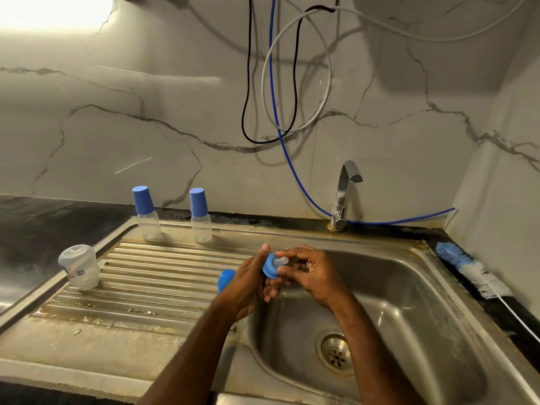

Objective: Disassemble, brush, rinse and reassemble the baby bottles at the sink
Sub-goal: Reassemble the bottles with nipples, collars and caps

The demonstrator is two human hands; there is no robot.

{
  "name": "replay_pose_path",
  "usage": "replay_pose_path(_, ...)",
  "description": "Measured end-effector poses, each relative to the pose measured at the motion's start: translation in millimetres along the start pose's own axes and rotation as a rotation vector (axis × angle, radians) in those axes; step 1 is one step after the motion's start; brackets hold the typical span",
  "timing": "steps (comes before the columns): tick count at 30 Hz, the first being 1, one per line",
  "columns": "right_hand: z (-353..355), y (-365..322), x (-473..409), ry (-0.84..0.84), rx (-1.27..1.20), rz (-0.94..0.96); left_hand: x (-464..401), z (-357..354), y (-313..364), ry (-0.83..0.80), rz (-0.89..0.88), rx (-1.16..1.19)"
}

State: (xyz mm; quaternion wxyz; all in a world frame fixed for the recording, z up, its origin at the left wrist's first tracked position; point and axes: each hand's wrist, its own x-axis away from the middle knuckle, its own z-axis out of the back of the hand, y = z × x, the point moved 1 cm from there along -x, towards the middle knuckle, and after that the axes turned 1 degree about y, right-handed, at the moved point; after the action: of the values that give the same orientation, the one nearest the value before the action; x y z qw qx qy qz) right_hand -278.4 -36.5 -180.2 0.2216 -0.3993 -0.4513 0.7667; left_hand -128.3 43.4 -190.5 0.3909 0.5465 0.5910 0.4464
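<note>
Presently, over the sink (409, 276), left hand (248, 285) grips the blue collar (269, 266) steady while right hand (309, 270) fingers (285, 254) pinch its teat (281, 261).

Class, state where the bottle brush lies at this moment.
In the head view, the bottle brush lies on the dark counter at the far right, beside the sink rim, right of the tap.

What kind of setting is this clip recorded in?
Most likely a home kitchen sink area: a stainless steel sink with a ribbed drainboard, a tap against a marble-patterned wall, and capped baby bottles standing at the back. A bottle brush lies on the dark counter.
</note>
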Motion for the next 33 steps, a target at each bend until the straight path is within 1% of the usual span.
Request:
replay_pose_path(3,-4,1,-1,0.055,-0.067,-0.011,0,-2,1,0.05,0.0,-0.029)
replay_pose_path(6,-13,-1,-1,0.106,-0.175,-0.046,4,-8,5,0.037,-0.036,-0.021)
replay_pose_path(8,-17,-3,-1,0.135,-0.195,-0.047,6,-10,8,0.039,-0.091,0.004)
replay_pose_path(10,-21,-9,0,0.147,-0.239,-0.02,11,-7,10,0.05,-0.182,0.068)
replay_pose_path(12,-24,-17,2,0.15,-0.298,-0.012,18,-2,14,0.083,-0.258,0.17)
replay_pose_path(14,-28,-24,5,0.145,-0.314,-0.018,28,5,17,0.115,-0.321,0.187)
replay_pose_path(16,-34,-27,7,0.14,-0.251,-0.003,39,12,18,0.085,-0.386,0.117)
replay_pose_path(18,-40,-29,7,0.14,-0.159,0.029,48,16,18,0.048,-0.41,0.031)
replay_pose_path(21,-54,-40,5,0.149,-0.083,0.088,72,21,31,0.124,-0.365,-0.076)
replay_pose_path(23,-62,-47,5,0.131,-0.093,0.11,82,28,41,0.165,-0.353,-0.145)
replay_pose_path(27,-91,-60,3,-0.009,-0.118,0.074,106,54,63,0.2,-0.325,-0.177)
replay_pose_path(30,-123,-73,-7,-0.065,-0.055,0.125,126,80,72,0.197,-0.273,-0.169)
replay_pose_path(32,-148,-85,-15,-0.088,-0.012,0.138,145,97,82,0.287,-0.305,-0.241)
replay_pose_path(33,-160,-90,-20,-0.096,0.011,0.14,152,107,88,0.386,-0.35,-0.3)
